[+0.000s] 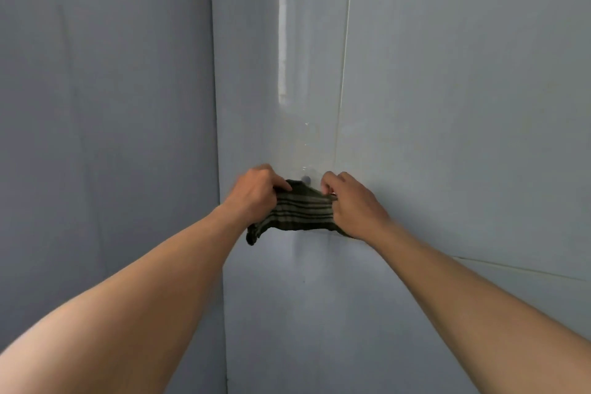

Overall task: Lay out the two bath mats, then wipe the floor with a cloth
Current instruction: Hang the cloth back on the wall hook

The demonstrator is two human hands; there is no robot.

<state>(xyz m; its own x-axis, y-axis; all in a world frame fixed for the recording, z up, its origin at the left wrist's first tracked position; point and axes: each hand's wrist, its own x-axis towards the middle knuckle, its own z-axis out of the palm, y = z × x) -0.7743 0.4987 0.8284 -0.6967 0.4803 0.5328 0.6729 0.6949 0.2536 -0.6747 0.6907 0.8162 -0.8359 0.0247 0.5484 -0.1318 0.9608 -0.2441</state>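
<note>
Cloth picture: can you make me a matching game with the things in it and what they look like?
Things:
1 cloth
2 left hand
3 knob
4 wall

Clues:
A pale and shiny
B dark with light stripes
C grips the cloth's left end
D small, round, just above the cloth

Pairs: 1-B, 2-C, 3-D, 4-A

Striped knit cloth (matt); glossy tiled wall

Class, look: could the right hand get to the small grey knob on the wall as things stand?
Probably yes. The grey knob sits bare just above the striped cloth, close beside the right hand. Its fingers pinch the cloth, though, so it would carry that along.
</note>
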